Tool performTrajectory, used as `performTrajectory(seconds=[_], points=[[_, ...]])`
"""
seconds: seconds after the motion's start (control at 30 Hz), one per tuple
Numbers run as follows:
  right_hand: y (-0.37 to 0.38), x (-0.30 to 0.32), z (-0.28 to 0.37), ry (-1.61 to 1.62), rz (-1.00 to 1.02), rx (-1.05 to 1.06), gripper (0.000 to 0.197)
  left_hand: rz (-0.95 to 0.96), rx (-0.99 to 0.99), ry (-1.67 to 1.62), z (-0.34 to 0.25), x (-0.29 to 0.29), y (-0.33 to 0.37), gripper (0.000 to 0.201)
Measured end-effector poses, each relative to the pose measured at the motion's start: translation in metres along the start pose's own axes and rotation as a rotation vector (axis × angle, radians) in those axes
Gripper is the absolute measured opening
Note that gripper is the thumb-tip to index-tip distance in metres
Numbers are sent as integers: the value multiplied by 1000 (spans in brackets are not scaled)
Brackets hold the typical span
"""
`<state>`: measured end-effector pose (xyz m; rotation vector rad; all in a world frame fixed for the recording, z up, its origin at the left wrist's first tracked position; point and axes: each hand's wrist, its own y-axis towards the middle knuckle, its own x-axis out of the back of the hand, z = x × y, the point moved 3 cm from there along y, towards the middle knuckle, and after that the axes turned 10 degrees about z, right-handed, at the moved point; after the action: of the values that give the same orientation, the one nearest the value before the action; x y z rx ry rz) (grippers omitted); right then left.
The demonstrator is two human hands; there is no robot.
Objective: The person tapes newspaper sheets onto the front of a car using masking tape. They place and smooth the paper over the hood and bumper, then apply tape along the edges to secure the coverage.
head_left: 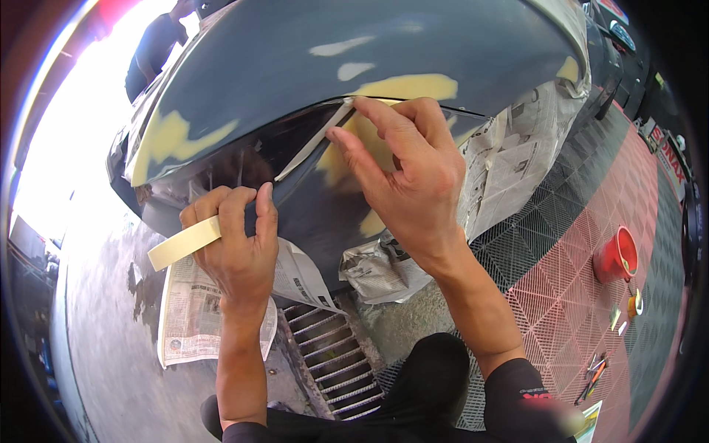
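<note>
At far left, in bright light, a person in dark clothes [151, 55] stands partly cut off by a car. Nearer, a roll of pale yellow tape [185, 244] sits at the outer side of the left hand [233, 236], whose fingers are curled closed with the roll held against them; whether it is looped over a finger, I cannot tell. Below that hand hangs a sheet of newspaper [188, 317]. In the middle is the grey car [295, 70], patched with yellow, and its dark headlight [255, 151]. A narrow strip of tape [314, 144] slants along the headlight's right edge, its lower end near the left thumb. A metal drain grate [336, 362] lies below. The right hand [410, 162] has its thumb and forefinger slightly apart, tips at the strip's upper end; whether they pinch it, I cannot tell. Farther right, more newspaper [509, 162] covers the car's side. At far right, a red bucket [613, 258] stands on patterned floor tiles [550, 317], with small tools [594, 378] nearby.
</note>
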<state>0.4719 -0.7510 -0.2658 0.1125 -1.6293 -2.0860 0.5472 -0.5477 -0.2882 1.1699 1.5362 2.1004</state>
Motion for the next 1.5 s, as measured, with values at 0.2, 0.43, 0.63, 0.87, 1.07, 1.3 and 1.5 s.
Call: performTrajectory(seconds=[0.2, 0.43, 0.63, 0.87, 1.07, 1.3, 1.5], points=[[-2, -8, 13, -93, -80, -28, 29, -32, 25, -137, 9, 4, -12, 25], [-10, -23, 30, -163, 134, 9, 24, 79, 107, -243, 19, 16, -25, 32], [-24, -6, 70, 605, 575, -268, 50, 269, 68, -795, 10, 39, -36, 70], [-45, -8, 61, 682, 529, -152, 42, 442, -131, -668, -3, 47, -21, 86], [-52, -20, 75, 725, 515, -296, 16, 558, -11, -788, 7, 47, -17, 90], [-63, -34, 86, 729, 519, -220, 23, 567, -37, -789, 18, 63, -25, 94], [-62, -57, 117, 775, 496, -209, 21, 673, 135, -827, 44, 93, -37, 87]])
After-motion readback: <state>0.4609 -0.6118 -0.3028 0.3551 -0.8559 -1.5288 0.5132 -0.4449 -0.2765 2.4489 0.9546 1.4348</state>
